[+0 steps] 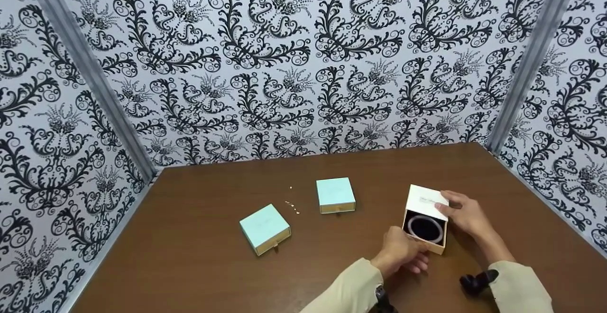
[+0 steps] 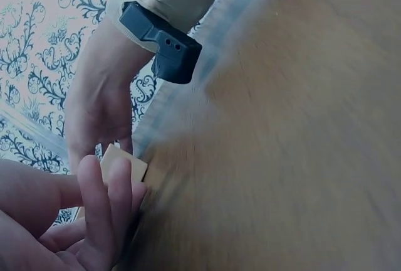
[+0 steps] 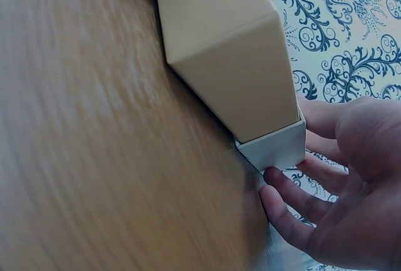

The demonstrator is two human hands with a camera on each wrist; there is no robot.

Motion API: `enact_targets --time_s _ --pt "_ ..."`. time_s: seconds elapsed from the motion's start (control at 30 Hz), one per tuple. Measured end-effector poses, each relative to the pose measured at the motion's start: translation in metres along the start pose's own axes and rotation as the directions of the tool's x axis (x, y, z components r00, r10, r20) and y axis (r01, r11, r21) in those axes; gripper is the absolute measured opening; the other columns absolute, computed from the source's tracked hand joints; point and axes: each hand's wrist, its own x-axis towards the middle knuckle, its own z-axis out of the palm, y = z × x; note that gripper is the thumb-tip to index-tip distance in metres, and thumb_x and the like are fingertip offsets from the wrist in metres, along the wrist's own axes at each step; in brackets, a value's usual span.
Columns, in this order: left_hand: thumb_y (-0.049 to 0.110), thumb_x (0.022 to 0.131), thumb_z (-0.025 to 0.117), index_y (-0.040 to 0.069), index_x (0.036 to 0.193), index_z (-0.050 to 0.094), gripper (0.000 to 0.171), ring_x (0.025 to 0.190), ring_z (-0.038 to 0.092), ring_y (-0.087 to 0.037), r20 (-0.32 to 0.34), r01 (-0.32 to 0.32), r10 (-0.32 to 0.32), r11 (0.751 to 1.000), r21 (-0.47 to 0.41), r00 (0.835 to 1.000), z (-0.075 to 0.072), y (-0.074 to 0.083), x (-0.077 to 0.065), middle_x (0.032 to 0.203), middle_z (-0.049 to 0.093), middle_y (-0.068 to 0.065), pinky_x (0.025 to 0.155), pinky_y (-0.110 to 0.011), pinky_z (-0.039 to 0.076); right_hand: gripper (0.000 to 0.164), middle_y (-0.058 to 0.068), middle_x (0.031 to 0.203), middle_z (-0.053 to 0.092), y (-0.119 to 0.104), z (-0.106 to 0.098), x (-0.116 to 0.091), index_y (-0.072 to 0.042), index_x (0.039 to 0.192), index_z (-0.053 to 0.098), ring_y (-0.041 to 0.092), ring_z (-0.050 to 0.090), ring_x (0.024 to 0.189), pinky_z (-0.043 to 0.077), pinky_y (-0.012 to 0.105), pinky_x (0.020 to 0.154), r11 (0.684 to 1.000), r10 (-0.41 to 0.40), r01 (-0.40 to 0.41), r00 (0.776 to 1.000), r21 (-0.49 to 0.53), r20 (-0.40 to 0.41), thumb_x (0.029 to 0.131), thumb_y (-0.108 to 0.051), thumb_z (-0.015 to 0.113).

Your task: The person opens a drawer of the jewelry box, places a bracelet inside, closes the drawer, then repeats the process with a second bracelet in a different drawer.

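Note:
At the right of the table in the head view lies a gift box with its drawer (image 1: 436,247) slid out toward the person. A white sleeve (image 1: 423,197) with faint lettering covers the back part. Inside, a silvery ring-shaped bangle (image 1: 442,230) rests on black lining. My left hand (image 1: 400,249) pinches the drawer's front, its other fingers loosely bent below. With thumb and fingers on opposite sides, my right hand (image 1: 467,216) grips the sleeve. The right wrist view shows the drawer's tan side (image 3: 244,83) coming out of the sleeve (image 3: 279,145).
Two closed pale-turquoise boxes with gold drawer fronts and small tabs stand to the left: one box (image 1: 265,227) at middle left, another box (image 1: 335,194) farther back. Small white bits (image 1: 292,205) lie between them. Patterned wall panels (image 1: 284,90) enclose the brown table (image 1: 189,256).

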Motion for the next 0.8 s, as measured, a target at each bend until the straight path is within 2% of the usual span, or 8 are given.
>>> enact_targets --time_s 0.1,0.17,0.23,0.37,0.57,0.8 --pt "0.006 0.073 0.074 -0.002 0.059 0.063 0.019 0.031 0.052 -0.016 -0.005 0.002 -0.002 1.0 -0.012 1.0 0.0003 0.0002 -0.0012 0.047 0.061 -0.015 0.029 -0.029 0.043 0.062 0.025 0.138 0.041 0.0 0.0006 0.0006 0.004 0.131 0.046 0.042 0.04 0.125 0.039 0.028 0.094 1.0 0.003 -0.003 1.0 0.004 0.002 0.087 -0.038 0.06" --pt "0.005 0.074 0.073 -0.002 0.06 0.062 0.018 0.032 0.052 -0.016 -0.011 0.004 -0.004 1.0 -0.018 1.0 0.0003 0.0003 -0.0016 0.048 0.061 -0.016 0.03 -0.029 0.044 0.062 0.025 0.138 0.04 -0.0001 0.0006 0.0009 0.004 0.131 0.045 0.043 0.036 0.127 0.034 0.043 0.101 1.0 0.005 -0.005 1.0 0.007 0.007 0.087 -0.037 0.06" --pt "0.004 0.074 0.072 -0.001 0.061 0.062 0.017 0.032 0.052 -0.015 -0.016 0.01 -0.011 1.0 -0.028 1.0 0.0004 0.0001 -0.0017 0.049 0.062 -0.016 0.03 -0.029 0.044 0.062 0.025 0.139 0.039 0.0003 0.0006 0.001 0.004 0.131 0.045 0.044 0.033 0.129 0.03 0.05 0.103 1.0 0.008 -0.008 1.0 0.012 0.008 0.087 -0.036 0.06" --pt "0.0 0.074 0.069 -0.001 0.061 0.062 0.015 0.032 0.051 -0.014 -0.035 0.011 -0.012 0.999 -0.032 0.999 0.0028 -0.0011 -0.0014 0.049 0.062 -0.015 0.031 -0.029 0.044 0.062 0.026 0.139 0.039 0.0013 0.0008 0.0008 0.004 0.132 0.044 0.045 0.03 0.13 0.027 0.053 0.104 1.0 0.011 -0.011 1.0 0.015 0.012 0.087 -0.037 0.06" --pt "-0.003 0.074 0.067 -0.001 0.058 0.062 0.017 0.03 0.05 -0.014 -0.053 -0.041 0.042 0.999 0.017 0.998 0.0077 -0.0032 0.0009 0.045 0.06 -0.013 0.031 -0.032 0.045 0.064 0.026 0.14 0.037 0.0018 0.0009 0.0008 0.004 0.132 0.044 0.045 0.029 0.13 0.026 0.054 0.105 1.0 0.02 -0.021 1.0 0.011 0.022 0.087 -0.038 0.06" --pt "-0.003 0.072 0.066 -0.002 0.058 0.062 0.015 0.03 0.049 -0.013 -0.068 -0.036 0.034 0.999 -0.025 0.997 0.008 -0.0018 0.0071 0.045 0.06 -0.013 0.032 -0.032 0.046 0.063 0.025 0.14 0.038 0.0013 0.0002 0.0011 0.003 0.132 0.044 0.045 0.032 0.129 0.029 0.052 0.104 1.0 0.026 -0.026 0.999 0.012 0.021 0.087 -0.038 0.06"
